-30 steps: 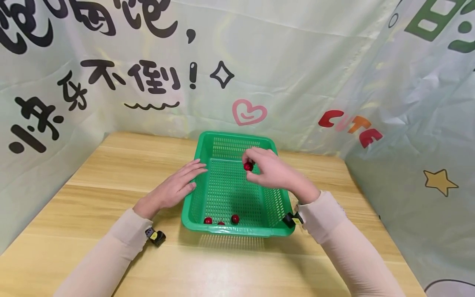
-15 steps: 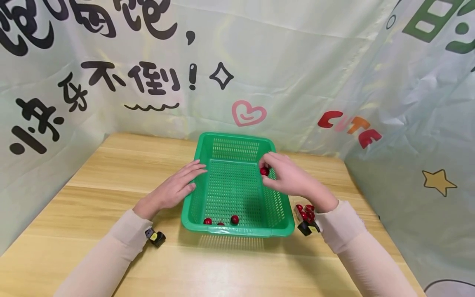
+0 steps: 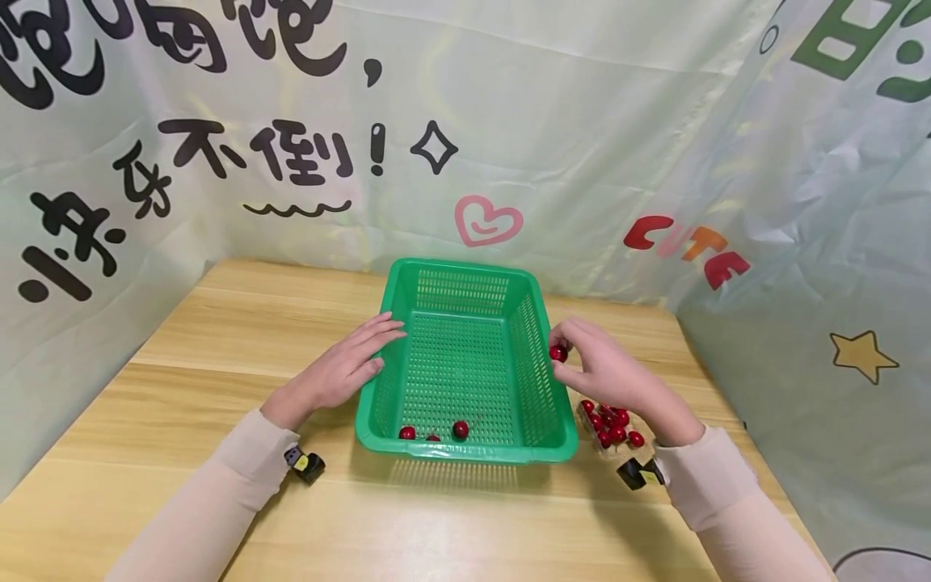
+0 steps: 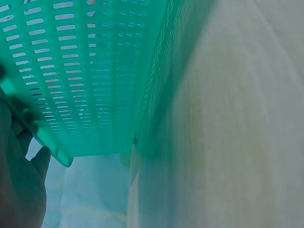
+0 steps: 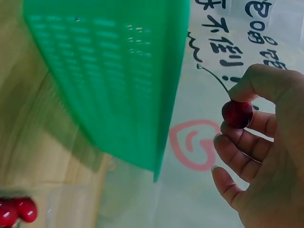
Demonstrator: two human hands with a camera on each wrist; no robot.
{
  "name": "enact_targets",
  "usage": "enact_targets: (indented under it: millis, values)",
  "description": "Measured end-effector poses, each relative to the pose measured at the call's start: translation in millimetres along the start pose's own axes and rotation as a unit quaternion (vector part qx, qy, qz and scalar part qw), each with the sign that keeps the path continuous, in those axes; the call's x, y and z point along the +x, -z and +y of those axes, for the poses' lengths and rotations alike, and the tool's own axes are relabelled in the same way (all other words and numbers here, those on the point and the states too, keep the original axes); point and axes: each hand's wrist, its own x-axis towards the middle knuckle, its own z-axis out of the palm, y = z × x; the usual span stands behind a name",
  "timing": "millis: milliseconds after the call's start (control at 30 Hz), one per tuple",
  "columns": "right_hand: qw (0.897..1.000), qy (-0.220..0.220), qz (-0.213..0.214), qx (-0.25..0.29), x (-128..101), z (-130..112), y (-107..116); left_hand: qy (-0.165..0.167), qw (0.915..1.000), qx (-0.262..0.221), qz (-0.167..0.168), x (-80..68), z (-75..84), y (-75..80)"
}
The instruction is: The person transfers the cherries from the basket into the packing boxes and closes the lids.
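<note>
Right hand (image 3: 607,373) pinches a cherry (image 3: 558,353) just outside the green basket (image 3: 465,453).
Cherry at the basket's 3 o'clock; left hand (image 3: 342,368), fingers straight, rests on its 9 o'clock rim.

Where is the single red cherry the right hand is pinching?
In the head view the small red cherry sits pinched in the right hand, just outside the right wall of the green plastic basket.

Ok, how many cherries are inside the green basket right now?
3, all along the basket's near wall: cherry one, cherry two, half hidden by the rim, and cherry three. More could be hidden behind that rim.
</note>
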Motion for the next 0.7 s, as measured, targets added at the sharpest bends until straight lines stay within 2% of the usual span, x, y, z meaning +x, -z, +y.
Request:
enact_targets:
  millis: [233,467,700]
  values:
    - [0.999,-0.037,0.016,-0.002,-26.2,13.7,-2.1,-0.001,1.0,0.004,0.0,0.5,-0.9,0.2]
    - [0.997,-0.068,0.037,0.026,-52.6,27.1,-9.8,0.002,1.0,0.005,-0.004,0.4,-0.7,0.0]
    - [0.993,-0.092,0.063,0.029,-72.5,38.6,-12.6,0.004,1.0,0.003,-0.004,-0.1,0.5,-0.2]
